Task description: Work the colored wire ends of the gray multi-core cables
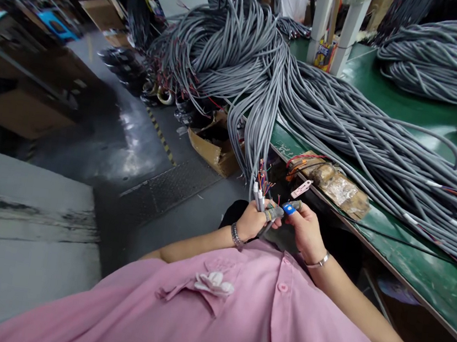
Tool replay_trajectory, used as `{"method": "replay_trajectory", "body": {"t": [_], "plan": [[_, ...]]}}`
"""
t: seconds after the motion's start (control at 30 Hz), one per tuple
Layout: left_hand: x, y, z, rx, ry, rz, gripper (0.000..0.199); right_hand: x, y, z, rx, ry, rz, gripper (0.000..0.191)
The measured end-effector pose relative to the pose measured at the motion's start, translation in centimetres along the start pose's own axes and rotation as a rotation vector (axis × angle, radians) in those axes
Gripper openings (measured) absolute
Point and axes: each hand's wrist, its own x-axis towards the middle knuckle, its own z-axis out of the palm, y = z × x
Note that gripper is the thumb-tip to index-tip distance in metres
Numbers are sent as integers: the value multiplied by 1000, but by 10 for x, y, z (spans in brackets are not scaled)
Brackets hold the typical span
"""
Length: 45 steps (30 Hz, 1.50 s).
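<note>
Green workbench [420,272] was found partly covered by grey cables [335,112], some draped over its near edge. Just off that edge, several cable ends [259,198] were grasped by the left hand [252,221]. Nearer the bench, the right hand [309,231] was curled, a blue piece [289,208] at its thumb; its grip could not be told. Wire sorting was presumed; steady left support and fine right pinching were judged necessary next.

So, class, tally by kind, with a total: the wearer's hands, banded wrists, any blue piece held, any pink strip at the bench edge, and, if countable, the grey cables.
Hands: 2 (left hand, right hand)
Banded wrists: 2 (left band, right band)
Blue piece: 1
Pink strip: 1
Grey cables: too many overlap to count
Total counted: 6
</note>
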Motion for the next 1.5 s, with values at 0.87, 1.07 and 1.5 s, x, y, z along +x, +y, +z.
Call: {"method": "replay_trajectory", "body": {"t": [0.87,1.07,1.5], "plan": [[-1,-4,-6,84,-155,-68,34,8,-4,-9,107,-30,76,26],[-1,-2,-6,101,-186,-27,31,1,-16,1,66,-212,107,28],[-2,-2,-5,-3,-62,-42,32,2,2,-20,158,-22,134,28]]}}
